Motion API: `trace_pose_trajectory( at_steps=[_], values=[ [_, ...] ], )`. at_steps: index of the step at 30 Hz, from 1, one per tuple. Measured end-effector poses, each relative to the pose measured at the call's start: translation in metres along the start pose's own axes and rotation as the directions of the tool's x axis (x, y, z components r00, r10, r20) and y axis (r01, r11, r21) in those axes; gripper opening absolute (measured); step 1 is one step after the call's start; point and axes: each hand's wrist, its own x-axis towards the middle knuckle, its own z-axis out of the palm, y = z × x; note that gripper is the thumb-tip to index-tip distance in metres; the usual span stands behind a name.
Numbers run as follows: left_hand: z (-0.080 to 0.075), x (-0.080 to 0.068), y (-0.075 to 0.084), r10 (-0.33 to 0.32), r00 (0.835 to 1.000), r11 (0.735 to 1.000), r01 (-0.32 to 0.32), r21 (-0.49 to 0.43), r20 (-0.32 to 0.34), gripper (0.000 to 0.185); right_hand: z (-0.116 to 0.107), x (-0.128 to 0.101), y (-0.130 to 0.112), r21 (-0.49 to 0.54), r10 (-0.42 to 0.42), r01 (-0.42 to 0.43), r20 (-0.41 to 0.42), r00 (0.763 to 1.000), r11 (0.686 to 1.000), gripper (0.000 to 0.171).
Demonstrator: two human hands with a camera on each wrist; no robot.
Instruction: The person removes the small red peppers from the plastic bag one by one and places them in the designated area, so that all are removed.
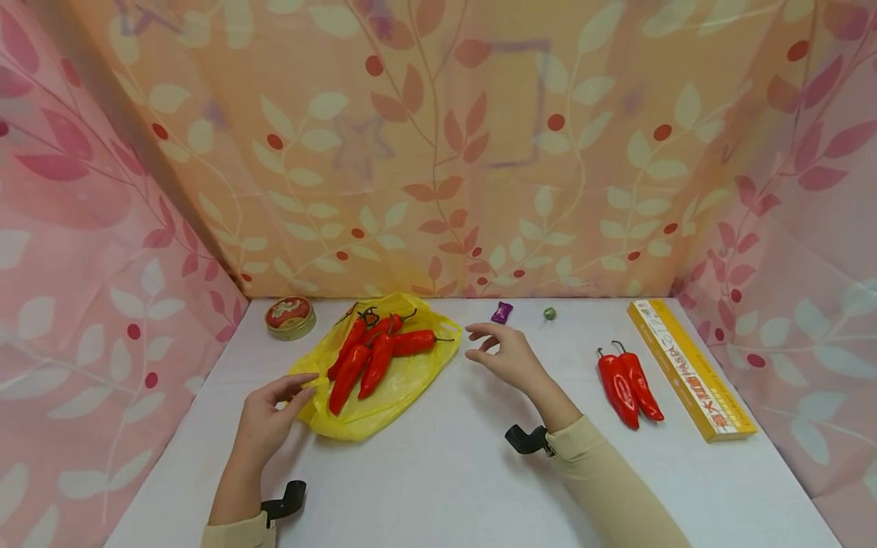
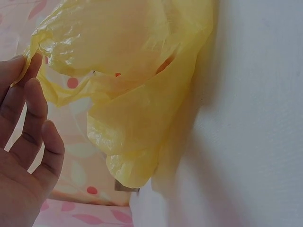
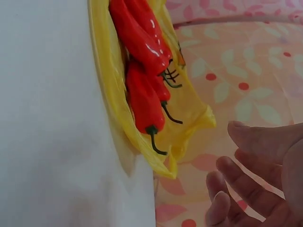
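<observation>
The main risk, as I judge it, is lying with the bag (image 1: 370,380): it is thin, slack plastic lying flat on the desk (image 1: 452,472), with its mouth gaping toward the back. If the left hand (image 1: 270,418) is tugging the edge unevenly, the film could be sliding and the peppers in it (image 1: 373,354) could be rolling out of the open side. The wrist views are showing the plastic crumpling easily, so a mouth folding shut is another likely snag. The stems are thin and hooked, and could be catching on the film.

The left hand is lying at the bag's near-left edge, fingers nearly straight; in the left wrist view the fingertips (image 2: 33,61) are touching the rim of the yellow plastic, though whether they are pinching it I cannot tell. The right hand (image 1: 503,354) is hovering just right of the bag, fingers loosely spread and holding nothing, close to the stem of the rightmost bagged pepper but apart from it.

Two more peppers (image 1: 629,384) are lying side by side on the desk, well to the right of the right hand, beside a long yellow box (image 1: 688,369). Reaching across for them could be brushing that box.
</observation>
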Motion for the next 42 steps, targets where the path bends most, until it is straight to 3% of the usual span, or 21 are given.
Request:
trace_pose_trajectory(
  at_steps=[19,30,33,42],
  values=[
    [-0.001,0.000,-0.002,-0.007,1.000,1.000,0.007,0.027,-0.002,0.030,0.050,0.035,-0.014,0.085,0.010,-0.018,0.093,0.996,0.996,0.043],
    [-0.001,0.001,-0.002,-0.033,0.999,0.999,0.033,0.026,0.018,0.032,0.064,0.055,-0.007,0.125,0.059,-0.069,0.083,0.995,0.990,0.041],
    [0.000,0.001,-0.003,-0.028,0.999,0.999,0.028,0.031,0.019,0.031,0.068,0.060,-0.003,0.112,0.080,-0.088,0.076,0.994,0.990,0.042],
    [0.000,0.001,-0.003,-0.043,0.999,0.999,0.043,0.017,0.033,0.031,0.081,0.071,0.003,-0.057,0.150,-0.147,0.042,0.988,0.987,0.043]
  ],
)
